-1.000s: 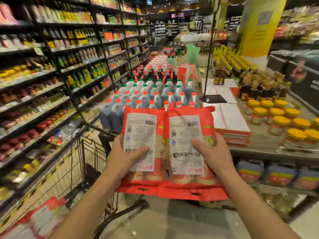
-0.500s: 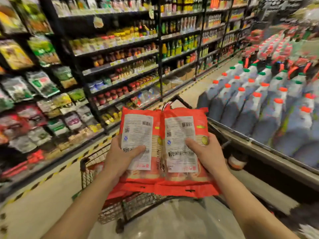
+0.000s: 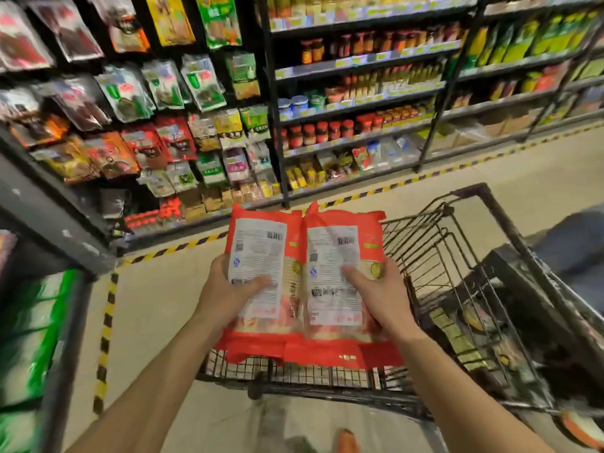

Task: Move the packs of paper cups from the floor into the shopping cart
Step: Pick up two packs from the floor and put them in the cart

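Two red packs of paper cups with white label panels sit side by side in my hands: the left pack (image 3: 261, 266) and the right pack (image 3: 336, 256). My left hand (image 3: 225, 295) grips the left pack, thumb across its label. My right hand (image 3: 380, 295) grips the right pack the same way. Both packs hover above the left end of the black wire shopping cart (image 3: 457, 256), whose basket stretches to the right. Some items lie in the cart's right part, too blurred to identify.
Store shelves (image 3: 343, 93) with bagged snacks and jars run along the far side of the aisle. A yellow-black stripe (image 3: 108, 322) marks the floor edge. A dark shelf unit (image 3: 49, 289) with green goods stands at my left. Beige floor lies between it and the cart.
My view has swung left, from the bottle display to the snack shelves. The cart has come under the packs, which stay in both hands with the same grip.
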Demonstrator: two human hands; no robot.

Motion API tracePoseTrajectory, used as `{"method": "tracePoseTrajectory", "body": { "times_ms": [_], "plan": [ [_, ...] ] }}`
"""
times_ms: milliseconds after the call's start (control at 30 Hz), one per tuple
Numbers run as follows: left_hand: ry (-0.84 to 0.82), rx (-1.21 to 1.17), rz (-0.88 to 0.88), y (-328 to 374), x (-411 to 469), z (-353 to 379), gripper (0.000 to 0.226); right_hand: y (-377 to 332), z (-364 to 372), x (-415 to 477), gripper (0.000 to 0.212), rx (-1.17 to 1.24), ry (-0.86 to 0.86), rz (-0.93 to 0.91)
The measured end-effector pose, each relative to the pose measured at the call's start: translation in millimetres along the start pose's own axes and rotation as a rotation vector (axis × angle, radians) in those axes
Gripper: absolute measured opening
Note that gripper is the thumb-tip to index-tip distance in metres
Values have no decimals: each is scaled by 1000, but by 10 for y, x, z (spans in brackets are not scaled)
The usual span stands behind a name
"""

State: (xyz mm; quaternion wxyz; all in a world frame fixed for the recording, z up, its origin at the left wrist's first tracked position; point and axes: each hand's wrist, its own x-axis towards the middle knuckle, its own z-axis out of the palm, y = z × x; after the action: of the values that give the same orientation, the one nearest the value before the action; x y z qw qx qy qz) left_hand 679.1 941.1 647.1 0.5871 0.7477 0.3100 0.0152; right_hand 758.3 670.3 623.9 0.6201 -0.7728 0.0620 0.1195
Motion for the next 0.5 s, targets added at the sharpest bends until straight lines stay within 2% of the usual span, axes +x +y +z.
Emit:
{"method": "tracePoseTrajectory", "body": {
  "times_ms": [100, 233, 367, 500],
  "plan": [
    [25, -16, -48, -228, 263, -37, 89, 122, 247, 307, 63, -26, -51, 41],
    [39, -13, -118, -559, 605, -93, 110, 415, 597, 622, 62, -53, -78, 97],
    [33, 28, -176, -1010, 979, -101, 83, 896, 939, 879, 60, -35, -99, 165],
    [13, 27, -233, -1439, 1339, 11, 83, 1407, 1180, 1082, 62, -47, -90, 228]
  ]
}}
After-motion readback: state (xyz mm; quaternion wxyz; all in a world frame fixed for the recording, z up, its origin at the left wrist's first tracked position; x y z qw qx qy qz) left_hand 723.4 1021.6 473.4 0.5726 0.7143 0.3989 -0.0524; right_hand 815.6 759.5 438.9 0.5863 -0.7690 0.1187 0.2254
